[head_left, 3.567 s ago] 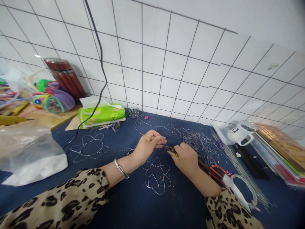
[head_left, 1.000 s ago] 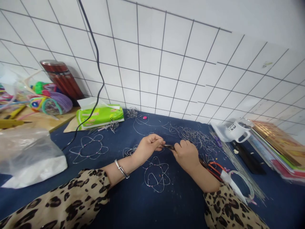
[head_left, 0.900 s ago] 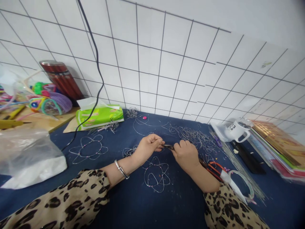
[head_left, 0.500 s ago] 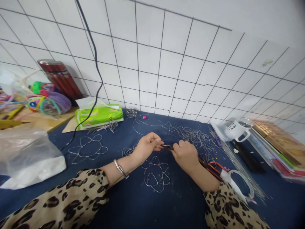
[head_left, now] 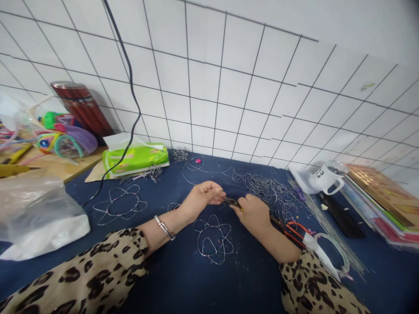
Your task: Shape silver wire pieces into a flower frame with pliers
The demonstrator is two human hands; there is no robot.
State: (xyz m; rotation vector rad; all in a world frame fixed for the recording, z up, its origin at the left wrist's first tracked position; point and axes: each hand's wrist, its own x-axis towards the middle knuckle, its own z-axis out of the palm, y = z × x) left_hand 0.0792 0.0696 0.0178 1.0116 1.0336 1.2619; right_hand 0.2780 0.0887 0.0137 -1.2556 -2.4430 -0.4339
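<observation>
My left hand point(head_left: 203, 199), with a silver bangle at the wrist, pinches something too small to make out, probably thin wire. Small dark pliers point(head_left: 233, 202) are gripped in my right hand point(head_left: 253, 213), their tips touching or nearly touching my left fingertips. Below my hands, a flower-shaped wire piece point(head_left: 213, 239) with small pink beads lies on the dark blue cloth point(head_left: 242, 279). A similar beaded wire flower point(head_left: 120, 204) rests to the left. Behind my right hand is a loose pile of bent wires point(head_left: 271, 186).
Green tissue pack point(head_left: 139, 158), plastic bag point(head_left: 46, 218) and red thermos point(head_left: 81, 107) stand or lie at left. At right are orange-handled scissors point(head_left: 294, 231), straight wires point(head_left: 330, 240), a white mug point(head_left: 329, 176) and stacked books point(head_left: 386, 200). A black cable point(head_left: 131, 87) hangs at left.
My left hand has shifted slightly. The pliers have tilted a little, and a yellow part of their handle now shows by my right hand.
</observation>
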